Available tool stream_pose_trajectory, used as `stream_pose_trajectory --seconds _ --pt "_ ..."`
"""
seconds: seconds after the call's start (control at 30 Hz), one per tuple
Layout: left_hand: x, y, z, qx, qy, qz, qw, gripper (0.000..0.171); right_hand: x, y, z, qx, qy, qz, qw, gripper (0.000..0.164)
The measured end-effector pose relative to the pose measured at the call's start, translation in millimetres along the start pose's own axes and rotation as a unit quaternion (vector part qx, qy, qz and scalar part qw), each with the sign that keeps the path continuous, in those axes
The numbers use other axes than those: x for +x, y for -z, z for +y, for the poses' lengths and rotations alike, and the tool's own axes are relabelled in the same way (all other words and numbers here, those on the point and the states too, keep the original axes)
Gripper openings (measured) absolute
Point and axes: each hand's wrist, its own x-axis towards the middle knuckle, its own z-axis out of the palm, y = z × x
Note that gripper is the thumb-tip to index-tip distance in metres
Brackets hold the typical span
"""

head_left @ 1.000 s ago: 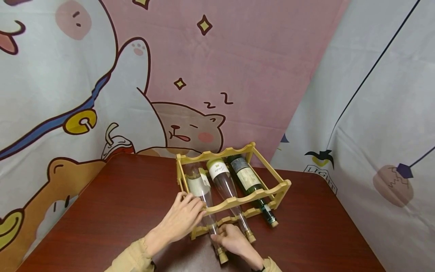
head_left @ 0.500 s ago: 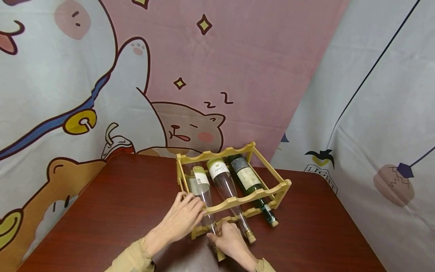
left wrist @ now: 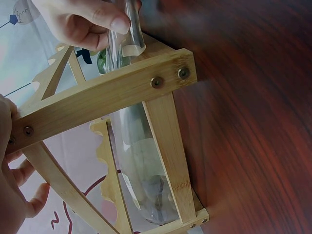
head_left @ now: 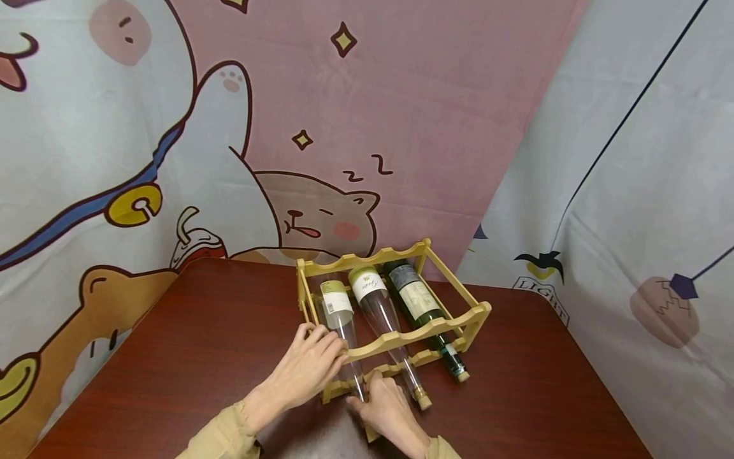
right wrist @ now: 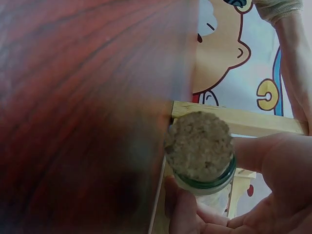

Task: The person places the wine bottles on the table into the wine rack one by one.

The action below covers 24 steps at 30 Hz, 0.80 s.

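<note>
A pale wooden wine rack [head_left: 395, 343] stands on the table, holding three corked bottles with their necks toward me. My left hand [head_left: 309, 366] grips the rack's top front bar at its left corner. The leftmost clear bottle [head_left: 338, 312] has a white and yellow-green label that faces up. Down at its neck, my right hand [head_left: 390, 408] holds it between thumb and fingers, also seen from the left wrist camera. In the right wrist view the bottle's cork [right wrist: 200, 146] sticks out past the thumb and fingers. Most of the neck is hidden behind the right hand in the head view.
A second clear bottle [head_left: 378, 309] lies in the middle slot. To its right rests a dark green bottle [head_left: 421, 299]. The reddish-brown table [head_left: 201, 344] reaches back to a cartoon-printed cloth [head_left: 424, 121] hanging behind it.
The leftmost bottle has turned about its length, so its label has rolled from the right side to face up. My right hand has twisted and shifted slightly left; my left hand stays put.
</note>
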Motion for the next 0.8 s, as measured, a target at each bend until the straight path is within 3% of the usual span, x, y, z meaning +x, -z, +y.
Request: stream_pose_trajectory --seconds 0.23,0.43,0.57,0.8 --pt "-1.0 -1.2 -0.5 -0.006 -0.004 0.005 1.0000 0.039 4 9 7 0.071 -0.036 -0.090 0.993 0.045" --pt "0.0 0.0 -0.4 -0.001 -0.003 0.001 1.0000 0.037 8 13 10 0.117 -0.029 -0.118 0.986 0.029" --pt "-0.3 0.1 -0.3 0.000 0.000 -0.006 1.0000 0.036 10 12 11 0.130 -0.017 -0.122 0.984 0.037" --pt "-0.6 0.1 -0.5 -0.003 -0.001 -0.001 1.0000 0.040 6 6 11 0.074 0.011 -0.068 0.995 0.020"
